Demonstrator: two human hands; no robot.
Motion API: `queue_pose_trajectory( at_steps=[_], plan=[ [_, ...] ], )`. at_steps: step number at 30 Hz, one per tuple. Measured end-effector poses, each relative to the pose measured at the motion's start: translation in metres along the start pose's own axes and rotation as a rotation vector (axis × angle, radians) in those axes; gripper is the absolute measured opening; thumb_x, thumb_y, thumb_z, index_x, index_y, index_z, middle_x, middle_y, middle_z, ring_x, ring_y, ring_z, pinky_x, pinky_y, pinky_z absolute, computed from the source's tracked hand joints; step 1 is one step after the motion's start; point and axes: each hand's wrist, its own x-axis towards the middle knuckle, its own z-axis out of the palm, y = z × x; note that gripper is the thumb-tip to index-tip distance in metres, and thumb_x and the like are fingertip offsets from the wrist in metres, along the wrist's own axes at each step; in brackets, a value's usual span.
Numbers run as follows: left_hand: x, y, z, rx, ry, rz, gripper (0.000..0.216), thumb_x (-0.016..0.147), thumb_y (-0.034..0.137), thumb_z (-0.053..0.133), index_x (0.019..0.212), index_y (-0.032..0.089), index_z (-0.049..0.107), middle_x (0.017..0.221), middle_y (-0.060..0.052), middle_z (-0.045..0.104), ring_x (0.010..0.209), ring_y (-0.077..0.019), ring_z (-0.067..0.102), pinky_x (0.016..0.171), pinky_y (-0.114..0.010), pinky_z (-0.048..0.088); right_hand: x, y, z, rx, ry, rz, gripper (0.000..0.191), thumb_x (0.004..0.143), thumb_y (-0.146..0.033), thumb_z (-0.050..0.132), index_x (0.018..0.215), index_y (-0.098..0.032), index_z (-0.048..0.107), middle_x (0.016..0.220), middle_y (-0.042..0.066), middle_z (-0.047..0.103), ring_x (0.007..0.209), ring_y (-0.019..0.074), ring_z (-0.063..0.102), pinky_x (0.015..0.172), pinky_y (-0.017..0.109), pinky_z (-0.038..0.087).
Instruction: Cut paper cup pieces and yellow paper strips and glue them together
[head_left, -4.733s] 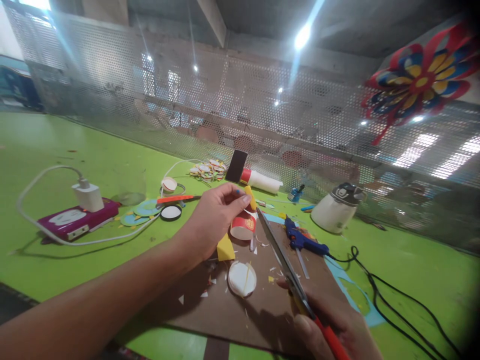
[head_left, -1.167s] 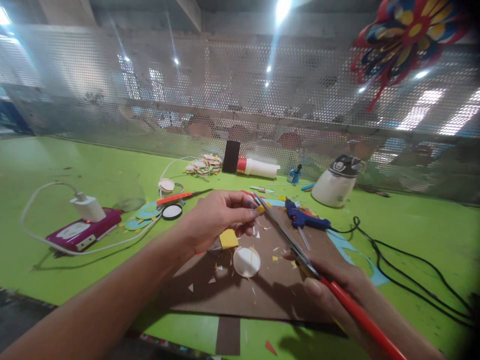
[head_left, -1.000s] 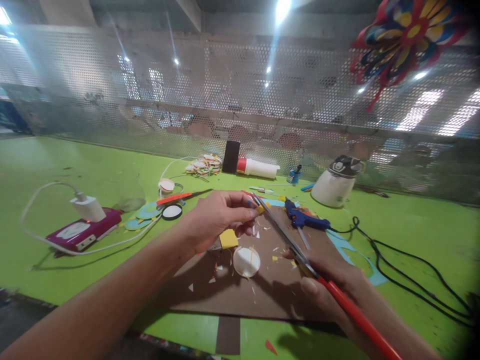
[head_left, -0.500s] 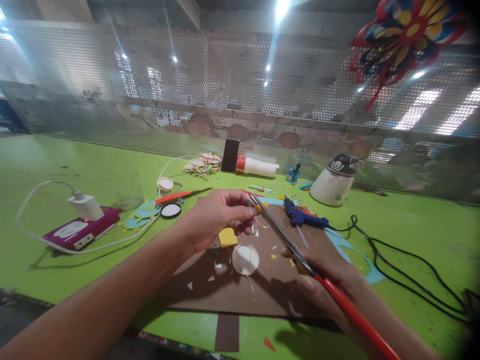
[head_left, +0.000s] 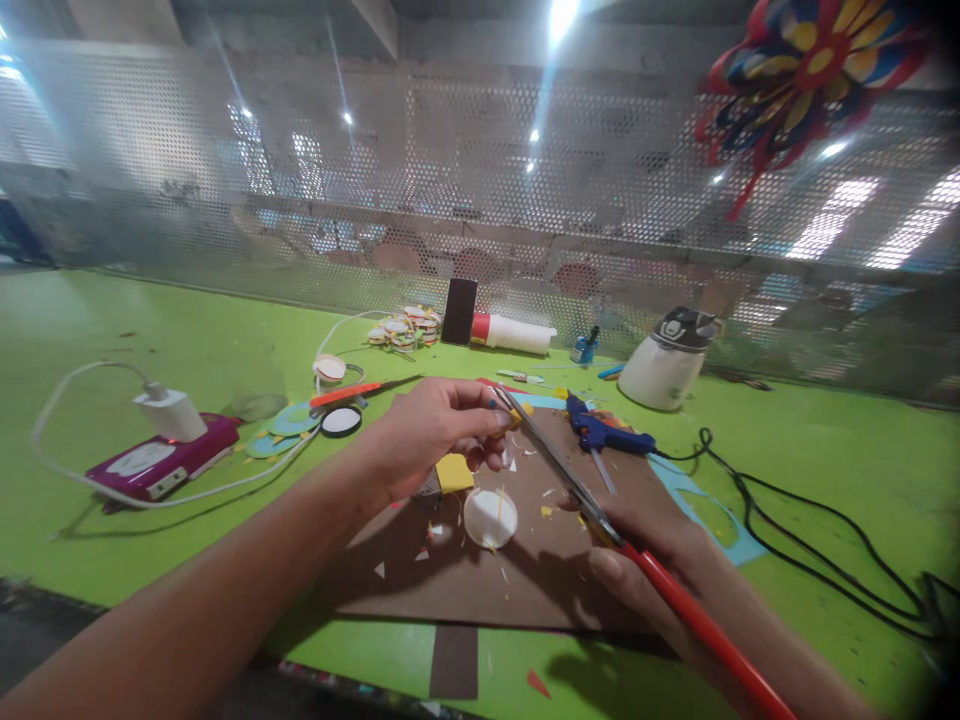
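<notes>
My left hand [head_left: 461, 425] pinches a small yellow piece [head_left: 517, 415] between thumb and forefinger. Red-handled scissors [head_left: 570, 480] are gripped in my right hand [head_left: 645, 545], their blades reaching up and left to that yellow piece. The blades look close together; whether they touch the piece I cannot tell. Below the hands, a white disc [head_left: 490, 519] with a thin yellow strip across it lies on a brown board [head_left: 525, 590]. A yellow square [head_left: 454, 473] sits beside my left hand, and small white and yellow scraps are scattered about the board.
A blue glue gun [head_left: 607, 433] rests at the board's back right, its black cord [head_left: 810, 540] running right. Leftward lie an orange-handled tool [head_left: 349, 394] and a purple power strip [head_left: 161, 465]. Behind stand a phone [head_left: 459, 311], a white cup [head_left: 517, 334] and a spray bottle [head_left: 666, 365].
Hardly anything differs. Both hands and the scissors stay at the yellow piece, and the whole view has shifted very slightly.
</notes>
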Motion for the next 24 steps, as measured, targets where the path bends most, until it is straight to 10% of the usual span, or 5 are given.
queue_pose_trajectory(
  at_steps=[24],
  plan=[
    [-0.0007, -0.0021, 0.0023, 0.005, 0.019, 0.013, 0.013, 0.072, 0.023, 0.068, 0.076, 0.01, 0.068, 0.069, -0.007, 0.068, 0.058, -0.0119, 0.061, 0.055, -0.023, 0.042, -0.0039, 0.0008, 0.0, -0.06, 0.095, -0.058, 0.03, 0.09, -0.043, 0.048, 0.098, -0.023, 0.069, 0.065, -0.001, 0.062, 0.054, 0.0139, 0.053, 0.047, 0.021, 0.039]
  ],
)
